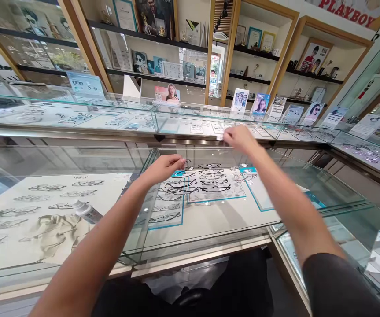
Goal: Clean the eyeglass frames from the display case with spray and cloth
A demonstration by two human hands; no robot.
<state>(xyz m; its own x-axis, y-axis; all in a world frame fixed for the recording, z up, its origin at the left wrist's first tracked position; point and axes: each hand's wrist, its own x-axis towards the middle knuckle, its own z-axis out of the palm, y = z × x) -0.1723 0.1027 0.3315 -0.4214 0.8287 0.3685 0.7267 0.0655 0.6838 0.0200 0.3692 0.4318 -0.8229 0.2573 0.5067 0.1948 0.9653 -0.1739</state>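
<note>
My left hand (166, 169) is over the glass display case, thumb and fingers pinched together. Thin dark eyeglass frames show by its fingertips; whether it grips one I cannot tell. Raised higher, toward the far edge of the case, is my right hand (241, 138), its fingers curled closed. A small whitish patch (220, 137) shows beside those fingers, too small to name. Below both hands, several eyeglasses (214, 187) lie in rows inside the case, near blue-edged sheets (216, 200). Separate eyeglasses (243, 177) with small white tags sit to the right.
On the left glass counter, a crumpled beige cloth (60, 233) and a white spray bottle (86, 212) lie beside more eyeglasses (46, 187). Glass edges run around the case. Behind it stands another long display case (123, 121) with upright cards (240, 100), then wall shelves.
</note>
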